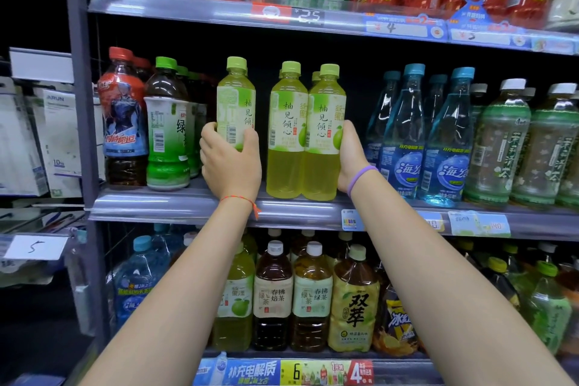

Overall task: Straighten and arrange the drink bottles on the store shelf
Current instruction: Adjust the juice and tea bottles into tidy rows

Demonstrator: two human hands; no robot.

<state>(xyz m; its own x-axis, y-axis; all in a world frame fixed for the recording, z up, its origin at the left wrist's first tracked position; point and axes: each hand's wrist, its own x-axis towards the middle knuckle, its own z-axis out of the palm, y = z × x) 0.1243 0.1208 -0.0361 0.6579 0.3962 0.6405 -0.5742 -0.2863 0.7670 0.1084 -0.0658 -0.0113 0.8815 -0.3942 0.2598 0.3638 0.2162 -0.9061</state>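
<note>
- Left hand (231,163) wrapped around left yellow-green bottle (235,103) on middle shelf (175,205); bottle base hidden behind hand.
- Right hand (351,157) flat against right bottle (326,131) of touching pair; fingertips hidden, grip unclear.
- Middle bottle (286,131) upright, gap to left one.

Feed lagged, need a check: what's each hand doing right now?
Left hand: closed around the left yellow-green bottle.
Right hand: flat against the right yellow-green bottle, not clearly gripping.
</note>
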